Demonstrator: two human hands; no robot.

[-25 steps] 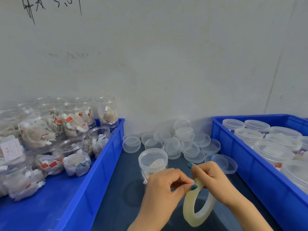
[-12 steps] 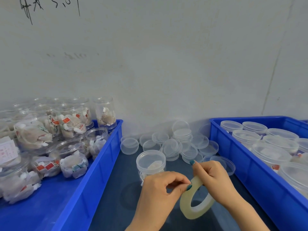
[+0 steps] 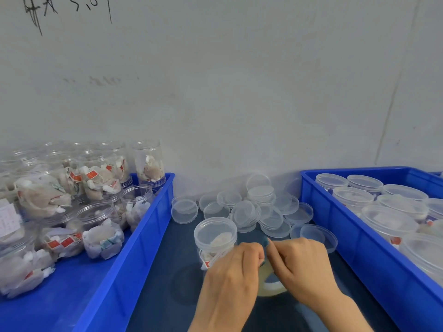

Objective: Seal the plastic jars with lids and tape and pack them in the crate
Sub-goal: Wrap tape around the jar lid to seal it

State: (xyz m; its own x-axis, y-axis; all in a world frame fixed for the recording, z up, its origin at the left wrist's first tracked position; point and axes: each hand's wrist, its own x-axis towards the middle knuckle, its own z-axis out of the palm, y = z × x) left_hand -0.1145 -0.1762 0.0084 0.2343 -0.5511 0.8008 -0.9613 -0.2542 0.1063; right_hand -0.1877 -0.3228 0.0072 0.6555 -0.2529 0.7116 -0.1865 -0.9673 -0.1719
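Drawn together since half a second ago: left hand and right hand, meeting at 6 o'clock; both pinching tape roll, pale translucent ring lower than before, mostly hidden beneath them; clear lidded jar just behind left hand, toward its 11 o'clock, red-tagged sachets inside, tag print unreadable; black scrawl on wall at 11 o'clock, only "5.0" half legible.

Ahead I see a pale grey wall, black scribbles top left, a thin line running down its right, and a dark blue bench below.
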